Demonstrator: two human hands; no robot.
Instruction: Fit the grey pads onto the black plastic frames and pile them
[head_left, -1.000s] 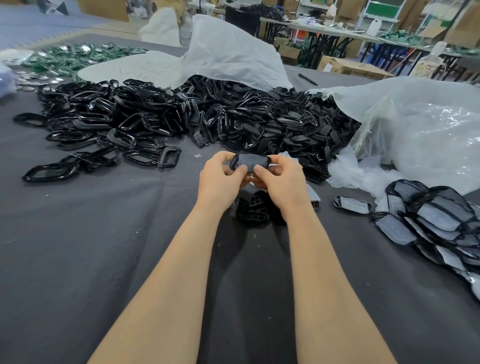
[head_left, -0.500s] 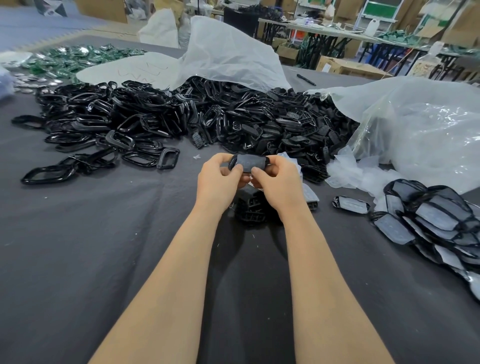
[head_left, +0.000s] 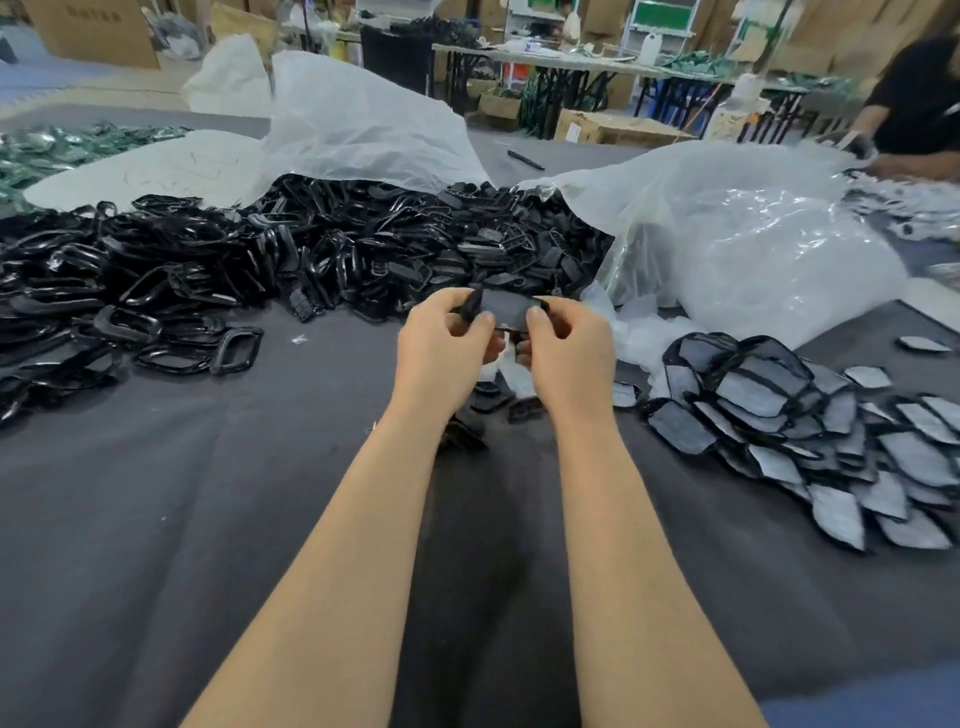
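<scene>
Head view: above the bench (head_left: 156, 519) a grey pad (head_left: 506, 309) is being fitted into a black frame (head_left: 470, 306), with fingers (head_left: 480, 321) of left hand (head_left: 441, 356) and right hand (head_left: 569, 356) clamped on its ends, while done pieces (head_left: 779, 415) are lying piled at the right and many bare frames (head_left: 363, 249) are seemingly waiting.

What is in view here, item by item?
held frame: one, black with grey pad, between both hands
loose frames: many, black, heap from far left to centre
padded frames: many, grey in black, pile on the right
plastic bags: at least two, clear or white, behind the heaps
pen: one, black, far centre
green parts: many, far left
table: one, dark grey cover
other person: one, black top, far right
left hand: grips held frame's left end
right hand: grips its right end
</scene>
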